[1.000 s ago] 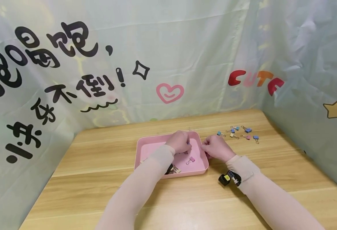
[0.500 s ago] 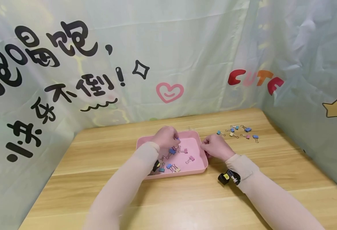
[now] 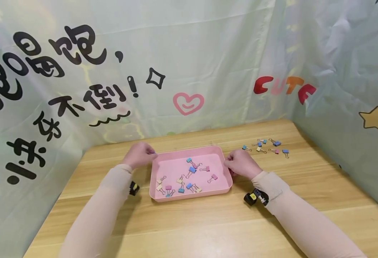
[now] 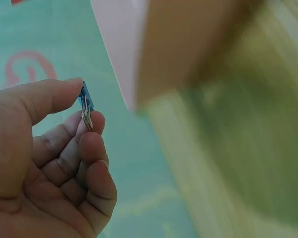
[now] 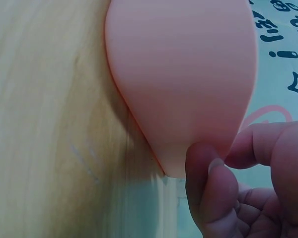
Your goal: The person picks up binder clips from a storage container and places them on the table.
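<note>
My left hand (image 3: 139, 154) is just off the left end of the pink tray (image 3: 192, 196). Between thumb and fingertips it pinches a small blue binder clip (image 4: 87, 99), seen close up in the left wrist view. My right hand (image 3: 243, 165) grips the tray's right end; the right wrist view has its thumb and fingers on the rim of the pink wall (image 5: 184, 74). Inside the tray lie several binder clips, among them a blue clip (image 3: 192, 170), a pink clip (image 3: 214, 177) and a yellow clip (image 3: 159, 187), mostly toward the front and left.
More binder clips lie loose on the wooden table (image 3: 208, 225) at the back right, including a yellow clip (image 3: 259, 149) and a blue clip (image 3: 285, 152). A printed cloth (image 3: 227, 53) hangs behind and beside the table.
My left hand has moved left, from above the tray's inside to beyond its left end, with a clip in its fingertips. My right hand stays on the tray's right end.
</note>
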The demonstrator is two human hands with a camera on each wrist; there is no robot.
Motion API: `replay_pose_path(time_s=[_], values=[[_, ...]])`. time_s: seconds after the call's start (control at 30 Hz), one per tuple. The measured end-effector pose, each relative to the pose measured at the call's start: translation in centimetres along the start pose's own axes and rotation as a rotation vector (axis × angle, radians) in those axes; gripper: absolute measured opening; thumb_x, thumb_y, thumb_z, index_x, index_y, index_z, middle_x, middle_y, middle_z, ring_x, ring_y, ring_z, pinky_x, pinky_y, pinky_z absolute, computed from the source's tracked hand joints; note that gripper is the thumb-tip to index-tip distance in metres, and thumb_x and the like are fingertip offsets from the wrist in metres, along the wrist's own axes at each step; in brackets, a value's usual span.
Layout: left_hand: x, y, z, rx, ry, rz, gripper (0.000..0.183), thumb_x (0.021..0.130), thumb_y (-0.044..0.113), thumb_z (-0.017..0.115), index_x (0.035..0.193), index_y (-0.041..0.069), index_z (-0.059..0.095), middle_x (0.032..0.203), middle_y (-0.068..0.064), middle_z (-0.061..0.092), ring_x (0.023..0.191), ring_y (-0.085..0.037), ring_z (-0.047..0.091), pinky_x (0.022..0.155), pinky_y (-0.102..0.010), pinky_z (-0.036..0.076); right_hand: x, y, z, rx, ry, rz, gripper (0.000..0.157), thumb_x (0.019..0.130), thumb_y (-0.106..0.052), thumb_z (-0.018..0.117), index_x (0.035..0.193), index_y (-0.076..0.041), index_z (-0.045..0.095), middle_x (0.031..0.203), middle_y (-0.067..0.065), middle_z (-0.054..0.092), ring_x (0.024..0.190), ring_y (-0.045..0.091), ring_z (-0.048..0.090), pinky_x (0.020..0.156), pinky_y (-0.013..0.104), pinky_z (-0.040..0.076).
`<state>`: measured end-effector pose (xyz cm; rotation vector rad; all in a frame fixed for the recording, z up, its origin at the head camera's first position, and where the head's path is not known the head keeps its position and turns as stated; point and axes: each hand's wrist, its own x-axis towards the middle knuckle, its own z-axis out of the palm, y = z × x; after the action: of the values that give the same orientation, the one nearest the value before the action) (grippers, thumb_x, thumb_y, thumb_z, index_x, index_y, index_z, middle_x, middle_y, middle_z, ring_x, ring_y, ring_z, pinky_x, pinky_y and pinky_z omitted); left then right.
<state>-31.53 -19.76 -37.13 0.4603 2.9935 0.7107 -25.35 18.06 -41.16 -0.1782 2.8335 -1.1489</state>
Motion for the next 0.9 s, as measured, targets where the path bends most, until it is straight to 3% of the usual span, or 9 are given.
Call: replay_pose_path(time_s=[0.27,0.5,0.7,0.9], values=[[-3.4,-6.9,-2.2,0.053,-0.008,-0.113,0.022,0.087,0.027,0.068,0.091,0.006,0.073,0.084,-0.004,0.069,0.077,-0.020,0.061,0.074,-0.039,0.051,0.0,0.2,-0.2,0.004,-0.006,0.009,0.018,0.087,-0.015,0.057,0.077,-0.002,0.065,0.064,0.004,0.063,0.055,0.015,0.061,0.051,0.028,0.051],[-6.7,-11.2,-2.8,0.088,-0.022,-0.202,0.026,0.089,0.025,0.066,0.072,0.005,0.068,0.062,-0.001,0.060,0.058,-0.015,0.048,0.060,-0.031,0.040,0.2,0.3,-0.4,0.023,-0.012,0.023,0.018,0.088,-0.014,0.056,0.086,0.000,0.067,0.069,0.007,0.066,0.056,0.015,0.063,0.052,0.028,0.053],[-8.3,-14.0,-2.9,0.114,-0.005,-0.248,0.024,0.087,0.025,0.068,0.073,0.005,0.069,0.062,0.002,0.060,0.061,-0.016,0.050,0.063,-0.035,0.044,0.2,0.3,-0.4,0.021,-0.015,0.029,0.018,0.088,-0.013,0.056,0.088,0.000,0.068,0.069,0.006,0.066,0.055,0.014,0.063,0.051,0.028,0.053],[-8.7,-14.7,-3.1,0.113,0.025,-0.278,0.024,0.085,0.026,0.071,0.085,0.002,0.072,0.072,-0.001,0.066,0.073,-0.021,0.058,0.072,-0.045,0.050,0.2,0.3,-0.5,0.008,-0.010,0.025,0.018,0.087,-0.014,0.056,0.086,-0.001,0.068,0.067,0.006,0.065,0.054,0.014,0.062,0.050,0.028,0.052]])
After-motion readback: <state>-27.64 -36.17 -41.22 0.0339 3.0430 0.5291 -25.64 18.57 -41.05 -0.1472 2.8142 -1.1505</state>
